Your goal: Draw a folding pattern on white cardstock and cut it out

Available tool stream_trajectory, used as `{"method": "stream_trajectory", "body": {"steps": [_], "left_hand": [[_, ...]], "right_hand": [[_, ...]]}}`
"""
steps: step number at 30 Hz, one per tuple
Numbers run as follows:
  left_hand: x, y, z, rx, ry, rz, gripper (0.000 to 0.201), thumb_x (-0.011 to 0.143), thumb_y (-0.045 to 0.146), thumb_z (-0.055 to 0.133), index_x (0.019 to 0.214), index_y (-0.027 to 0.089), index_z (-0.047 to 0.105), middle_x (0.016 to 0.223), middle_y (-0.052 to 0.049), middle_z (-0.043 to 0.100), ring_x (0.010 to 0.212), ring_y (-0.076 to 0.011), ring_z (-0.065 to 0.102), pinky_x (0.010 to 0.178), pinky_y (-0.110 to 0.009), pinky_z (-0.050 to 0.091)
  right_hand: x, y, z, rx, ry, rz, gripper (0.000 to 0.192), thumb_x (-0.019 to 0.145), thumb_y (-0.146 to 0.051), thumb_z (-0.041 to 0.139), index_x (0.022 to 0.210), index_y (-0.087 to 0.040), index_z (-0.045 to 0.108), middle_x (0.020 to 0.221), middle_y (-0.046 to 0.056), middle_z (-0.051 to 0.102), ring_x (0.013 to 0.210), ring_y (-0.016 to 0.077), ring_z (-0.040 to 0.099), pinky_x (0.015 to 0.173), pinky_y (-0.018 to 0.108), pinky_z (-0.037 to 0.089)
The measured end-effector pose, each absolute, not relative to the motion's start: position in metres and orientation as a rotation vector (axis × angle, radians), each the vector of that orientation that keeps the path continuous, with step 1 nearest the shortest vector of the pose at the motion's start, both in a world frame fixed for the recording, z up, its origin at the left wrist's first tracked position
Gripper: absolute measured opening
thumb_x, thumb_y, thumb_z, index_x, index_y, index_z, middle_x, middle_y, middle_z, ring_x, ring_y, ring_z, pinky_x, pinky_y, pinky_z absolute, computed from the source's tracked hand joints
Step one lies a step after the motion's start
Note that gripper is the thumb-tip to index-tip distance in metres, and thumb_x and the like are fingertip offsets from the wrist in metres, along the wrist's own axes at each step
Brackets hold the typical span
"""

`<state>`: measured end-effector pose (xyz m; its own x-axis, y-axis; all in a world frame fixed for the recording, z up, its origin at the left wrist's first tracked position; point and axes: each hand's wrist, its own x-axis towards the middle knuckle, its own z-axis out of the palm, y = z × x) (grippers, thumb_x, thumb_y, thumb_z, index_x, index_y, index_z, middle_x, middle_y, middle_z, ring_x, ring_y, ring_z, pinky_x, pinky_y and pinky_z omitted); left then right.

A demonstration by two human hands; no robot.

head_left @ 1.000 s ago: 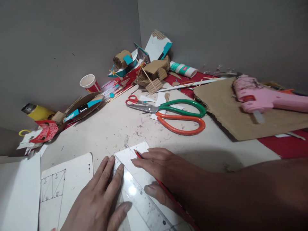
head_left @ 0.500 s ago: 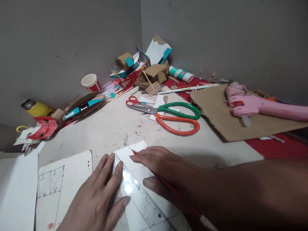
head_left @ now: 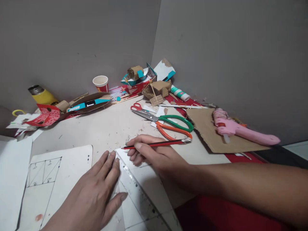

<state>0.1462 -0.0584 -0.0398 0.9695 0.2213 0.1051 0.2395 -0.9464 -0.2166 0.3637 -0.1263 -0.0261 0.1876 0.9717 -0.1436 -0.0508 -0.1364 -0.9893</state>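
Observation:
My right hand (head_left: 158, 155) pinches a red-and-black pencil (head_left: 154, 144), its tip close to the top left corner of a white paper strip (head_left: 157, 181). Across that strip lies a clear ruler (head_left: 138, 187), slanting toward the lower right. With fingers stretched out, my left hand (head_left: 95, 191) presses flat at the ruler's upper left end. Pencil lines cross the lower part of the strip. To the left of my left hand is a white sheet (head_left: 77, 160) with a drawn rectangle divided by diagonals.
Ahead lie large scissors (head_left: 154, 118) with green and orange handles. A pink glue gun (head_left: 247, 131) rests on brown cardboard (head_left: 202, 128) at the right. Along the wall stand a paper cup (head_left: 101, 85), a yellow bottle (head_left: 43, 96) and cardboard models (head_left: 157, 88).
My right hand has raised and turned the pencil; its tip has shifted left toward the strip's corner near the ruler's end. My left hand stays on the ruler. The camera view has tilted.

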Motion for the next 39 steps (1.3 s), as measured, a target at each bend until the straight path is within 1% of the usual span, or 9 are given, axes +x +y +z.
{"method": "stream_trajectory", "body": {"steps": [2,4,8,10,14,20,26,32,39], "left_hand": [[0.148,-0.059,-0.040,-2.864,-0.344,-0.150,0.069,0.091,0.054,0.050,0.140,0.005,0.047,0.146,-0.020,0.049,0.136,-0.0340,0.045,0.098,-0.042,0.055],[0.149,-0.058,-0.039,-2.859,-0.347,-0.157,0.068,0.091,0.055,0.050,0.138,0.005,0.049,0.145,-0.019,0.051,0.134,-0.0338,0.047,0.097,-0.042,0.055],[0.149,-0.058,-0.039,-2.863,-0.342,-0.176,0.066,0.090,0.054,0.051,0.136,0.007,0.052,0.142,-0.018,0.053,0.132,-0.0344,0.049,0.096,-0.043,0.056],[0.149,-0.058,-0.039,-2.872,-0.357,-0.177,0.066,0.091,0.054,0.050,0.138,0.008,0.051,0.143,-0.017,0.053,0.133,-0.0342,0.049,0.096,-0.043,0.056],[0.148,-0.059,-0.040,-2.903,-0.375,-0.168,0.068,0.091,0.055,0.050,0.142,0.010,0.046,0.146,-0.016,0.050,0.135,-0.0339,0.046,0.099,-0.044,0.054],[0.149,-0.058,-0.039,-2.890,-0.347,-0.140,0.066,0.091,0.054,0.050,0.140,0.009,0.049,0.145,-0.017,0.050,0.134,-0.0353,0.047,0.096,-0.045,0.056],[0.150,-0.058,-0.038,-2.893,-0.353,-0.169,0.066,0.091,0.054,0.051,0.140,0.010,0.049,0.145,-0.015,0.051,0.133,-0.0337,0.048,0.095,-0.043,0.057],[0.151,-0.058,-0.035,-2.810,-0.286,-0.189,0.067,0.090,0.056,0.050,0.135,0.007,0.054,0.140,-0.017,0.055,0.127,-0.0335,0.054,0.089,-0.041,0.060],[0.154,-0.057,-0.036,-2.800,-0.280,-0.160,0.068,0.089,0.057,0.049,0.136,0.008,0.054,0.142,-0.016,0.053,0.129,-0.0343,0.052,0.091,-0.041,0.059]], "right_hand": [[0.358,-0.114,-0.036,-1.338,-0.861,1.259,0.011,0.088,-0.023,0.052,0.088,-0.016,0.061,0.077,0.003,0.066,0.066,0.0128,0.064,0.062,0.026,0.055],[0.355,-0.107,-0.043,-1.319,-0.845,1.275,0.007,0.084,-0.021,0.056,0.086,-0.016,0.059,0.076,0.002,0.065,0.066,0.0124,0.063,0.058,0.024,0.053],[0.354,-0.105,-0.050,-1.306,-0.882,1.255,0.008,0.082,-0.022,0.058,0.088,-0.017,0.058,0.079,0.002,0.064,0.071,0.0135,0.062,0.054,0.023,0.053],[0.354,-0.106,-0.051,-1.313,-0.889,1.260,0.008,0.082,-0.022,0.058,0.088,-0.018,0.058,0.080,0.002,0.063,0.073,0.0136,0.062,0.052,0.022,0.052],[0.352,-0.105,-0.052,-1.329,-0.922,1.280,0.007,0.084,-0.023,0.057,0.088,-0.018,0.058,0.081,0.002,0.063,0.074,0.0131,0.062,0.052,0.020,0.052],[0.352,-0.103,-0.054,-1.342,-0.995,1.275,0.007,0.087,-0.023,0.055,0.089,-0.018,0.059,0.085,0.002,0.064,0.077,0.0131,0.061,0.054,0.020,0.052],[0.353,-0.104,-0.053,-1.383,-1.028,1.274,0.009,0.087,-0.025,0.052,0.090,-0.019,0.059,0.084,0.002,0.064,0.076,0.0140,0.061,0.055,0.021,0.052],[0.353,-0.104,-0.052,-1.431,-1.065,1.263,0.010,0.088,-0.027,0.052,0.091,-0.020,0.059,0.089,0.003,0.066,0.078,0.0152,0.062,0.055,0.022,0.053],[0.354,-0.104,-0.051,-1.442,-1.065,1.261,0.010,0.089,-0.024,0.050,0.091,-0.021,0.060,0.091,0.003,0.066,0.079,0.0150,0.062,0.055,0.022,0.052]]}}
